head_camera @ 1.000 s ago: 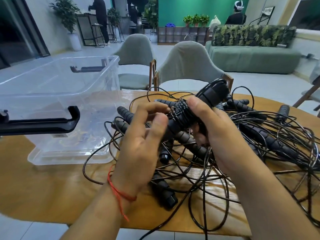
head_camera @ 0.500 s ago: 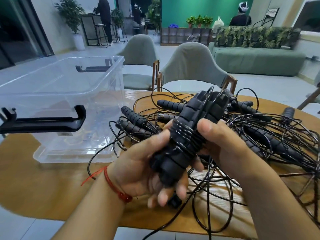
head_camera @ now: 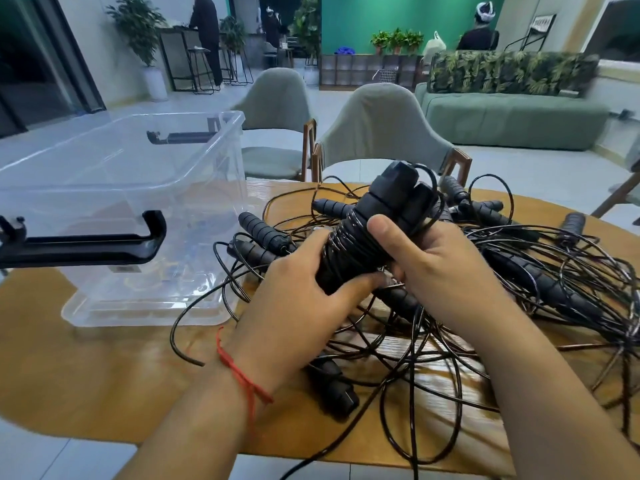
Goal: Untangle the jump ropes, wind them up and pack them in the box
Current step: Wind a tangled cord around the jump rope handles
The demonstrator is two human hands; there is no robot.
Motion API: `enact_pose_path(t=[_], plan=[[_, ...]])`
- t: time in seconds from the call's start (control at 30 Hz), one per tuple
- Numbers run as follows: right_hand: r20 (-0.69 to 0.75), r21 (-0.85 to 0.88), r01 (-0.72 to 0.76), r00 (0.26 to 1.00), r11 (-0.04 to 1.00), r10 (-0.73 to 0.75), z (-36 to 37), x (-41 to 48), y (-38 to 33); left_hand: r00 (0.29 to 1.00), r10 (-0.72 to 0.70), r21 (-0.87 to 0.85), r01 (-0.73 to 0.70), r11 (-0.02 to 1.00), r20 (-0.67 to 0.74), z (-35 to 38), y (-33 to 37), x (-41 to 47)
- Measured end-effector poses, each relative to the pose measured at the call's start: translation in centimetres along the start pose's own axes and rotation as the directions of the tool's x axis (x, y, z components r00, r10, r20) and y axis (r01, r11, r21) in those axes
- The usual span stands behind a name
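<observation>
Both hands hold one wound jump rope (head_camera: pixel 374 223): two black handles side by side with black cord coiled round their middle, tilted up and away from me. My left hand (head_camera: pixel 304 296) grips the lower end of the bundle. My right hand (head_camera: pixel 440 271) grips it from the right, thumb laid over the coils. Under and behind the hands lies a tangled heap of black jump ropes (head_camera: pixel 519 282) with several ribbed handles. A clear plastic box (head_camera: pixel 114 188) with black clip handles stands at the left of the table.
The round wooden table (head_camera: pixel 86 368) has its front edge close to me. Two grey chairs (head_camera: pixel 381 133) stand behind it. A green sofa and people are farther back. Loose cord loops reach the box's front corner.
My left hand has turned from palm-up under the bundle to gripping its lower end from above. The bundle has risen slightly and tilted more upright. My right hand keeps its hold.
</observation>
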State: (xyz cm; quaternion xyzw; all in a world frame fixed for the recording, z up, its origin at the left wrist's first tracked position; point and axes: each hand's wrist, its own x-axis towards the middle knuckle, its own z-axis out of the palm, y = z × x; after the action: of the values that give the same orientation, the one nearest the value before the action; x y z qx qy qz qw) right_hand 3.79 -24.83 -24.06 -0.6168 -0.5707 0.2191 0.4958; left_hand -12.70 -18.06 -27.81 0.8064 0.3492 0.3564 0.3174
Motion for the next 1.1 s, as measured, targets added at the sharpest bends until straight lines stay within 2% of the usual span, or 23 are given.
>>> enact_pose_path(t=[0.1, 0.2, 0.3, 0.43, 0.5, 0.6, 0.67, 0.73, 0.8, 0.87, 0.93, 1.0, 1.03, 1.1], plan=[[-0.08, -0.174, -0.021, 0.997, 0.985, 0.007, 0.1, -0.3, 0.1, 0.989, 0.065, 0.05, -0.058, 0.997, -0.136, 0.4, -0.6, 0.1], [-0.185, -0.384, -0.08, 0.983, 0.92, 0.008, 0.3, -0.6, 0.3, 0.962, 0.142, 0.116, -0.117, 0.986, -0.234, 0.5, -0.8, 0.2], [-0.182, -0.342, -0.09, 0.983, 0.935, 0.028, 0.8, -0.8, -0.1, 0.92, 0.229, 0.257, -0.149, 0.955, -0.319, 0.8, -1.2, 0.1], [-0.13, -0.104, -0.069, 0.99, 0.992, 0.055, 1.5, -0.8, -0.4, 0.895, 0.283, 0.375, -0.144, 0.916, -0.346, 1.9, -1.2, -0.3], [-0.127, 0.023, -0.031, 0.991, 0.999, 0.034, 1.4, -0.7, -0.4, 0.922, 0.279, 0.335, -0.183, 0.924, -0.268, 2.2, -0.9, -0.5], [-0.127, 0.106, 0.039, 0.992, 0.994, -0.025, 0.7, -0.4, 0.0, 0.97, 0.189, 0.01, -0.189, 0.982, -0.155, 1.3, -0.1, -0.3], [-0.097, 0.174, 0.078, 0.993, 0.982, -0.062, 0.3, -0.3, 0.2, 0.991, 0.08, -0.223, -0.101, 0.969, -0.104, 0.3, 0.6, 0.1], [-0.061, 0.242, 0.126, 0.992, 0.962, -0.114, 0.0, -0.4, 0.3, 0.996, -0.073, -0.492, 0.088, 0.866, 0.05, -0.7, 1.0, 0.5], [-0.026, 0.317, 0.157, 0.987, 0.935, -0.157, -0.3, -0.4, 0.7, 0.925, -0.094, -0.658, 0.331, 0.676, 0.369, -1.6, 0.9, 0.7], [0.047, 0.409, 0.138, 0.984, 0.902, -0.172, -0.4, -0.4, 1.1, 0.786, 0.039, -0.666, 0.494, 0.559, 0.616, -2.1, 0.5, 0.3], [0.197, 0.475, 0.079, 0.961, 0.876, -0.194, -0.4, -0.5, 1.5, 0.687, 0.168, -0.681, 0.596, 0.426, 0.707, -1.9, 0.1, -0.1], [0.328, 0.476, 0.045, 0.918, 0.878, -0.225, -0.1, -0.7, 1.5, 0.628, 0.266, -0.68, 0.646, 0.346, 0.732, -1.5, -0.1, -0.3], [0.356, 0.471, 0.037, 0.906, 0.882, -0.228, -0.1, -0.8, 1.4, 0.613, 0.296, -0.68, 0.646, 0.347, 0.733, -1.4, -0.2, -0.4], [0.303, 0.442, 0.075, 0.925, 0.894, -0.228, 0.0, -1.1, 1.2, 0.625, 0.302, -0.692, 0.61, 0.387, 0.72, -1.3, -0.4, -0.3]])
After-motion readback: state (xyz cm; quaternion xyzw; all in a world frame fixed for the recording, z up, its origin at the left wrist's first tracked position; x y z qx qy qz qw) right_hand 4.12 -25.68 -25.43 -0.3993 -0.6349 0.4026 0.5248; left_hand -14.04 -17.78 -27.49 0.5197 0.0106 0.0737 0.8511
